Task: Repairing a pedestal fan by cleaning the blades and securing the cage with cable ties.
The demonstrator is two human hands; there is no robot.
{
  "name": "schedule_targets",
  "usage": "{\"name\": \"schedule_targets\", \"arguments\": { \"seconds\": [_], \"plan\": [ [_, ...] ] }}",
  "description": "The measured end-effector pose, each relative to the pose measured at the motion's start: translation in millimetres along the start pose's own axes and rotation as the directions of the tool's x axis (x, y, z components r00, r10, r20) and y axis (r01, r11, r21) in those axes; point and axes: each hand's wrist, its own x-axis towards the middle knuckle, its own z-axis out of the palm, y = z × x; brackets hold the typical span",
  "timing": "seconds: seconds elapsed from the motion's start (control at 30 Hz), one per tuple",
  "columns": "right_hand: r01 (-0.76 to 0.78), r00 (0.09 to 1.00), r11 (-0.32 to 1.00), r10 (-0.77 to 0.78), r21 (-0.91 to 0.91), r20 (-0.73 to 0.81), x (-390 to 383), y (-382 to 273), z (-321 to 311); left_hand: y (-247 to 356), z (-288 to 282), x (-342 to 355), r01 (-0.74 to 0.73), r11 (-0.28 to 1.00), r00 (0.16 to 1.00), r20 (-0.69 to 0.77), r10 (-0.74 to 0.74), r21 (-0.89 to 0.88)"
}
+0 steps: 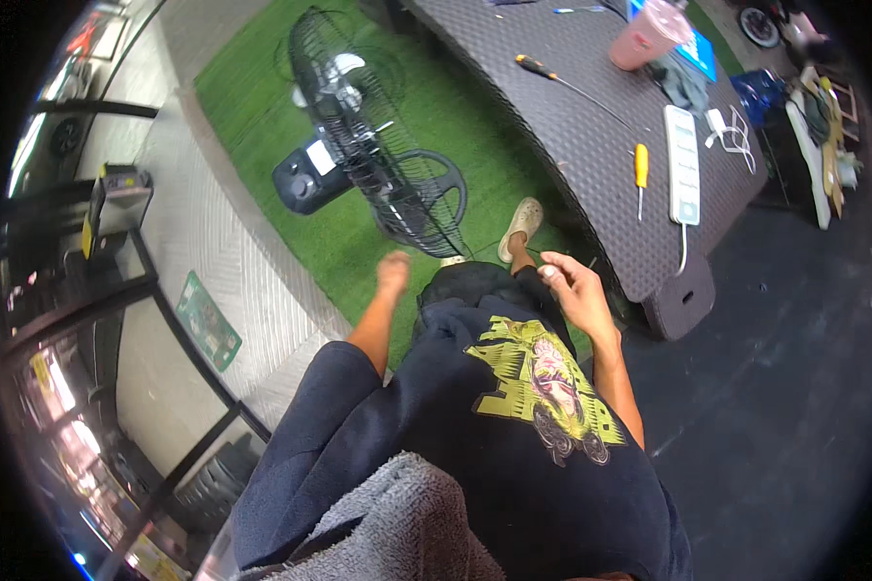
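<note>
A black fan (358, 136) with a wire guard leans on the floor in front of me, next to a control box with a knob (303, 181). My left hand (392, 275) hangs just short of the guard's near edge; motion smears its fingers, and I see nothing in it. To the right, my right hand (578, 290) is held beside the table's left edge. Its fingers are curled with thumb and forefinger close together. A thin dark line seems to reach these fingertips, but what they pinch is too small to make out.
On the grey woven-pattern table (591, 145) lie a long screwdriver (562, 80), a yellow-handled screwdriver (640, 174), a white power strip (683, 165), a white cable (736, 136) and a pink cup (646, 37). Green matting (252, 107) covers the floor. Glass panels stand at left.
</note>
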Motion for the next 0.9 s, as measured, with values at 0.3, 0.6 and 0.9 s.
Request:
{"name": "schedule_targets", "arguments": {
  "seconds": [0.3,0.6,0.9],
  "plan": [
    [-0.176,0.918,0.965,0.232,0.196,-0.322,-8.3,71.9,-55.0,154.5,118.6,-81.0,-0.636,0.748,0.574,0.766,0.291,0.192],
    [-0.163,0.963,0.979,0.132,0.121,0.234,8.7,81.0,-19.3,102.8,21.0,-70.1,-0.345,0.774,0.903,0.414,0.119,0.53],
    [-0.116,0.869,0.978,0.186,-0.175,0.459,23.9,39.2,66.3,-4.8,-151.8,-29.4,-0.108,0.953,0.989,-0.132,0.073,-0.285]
  ]
}}
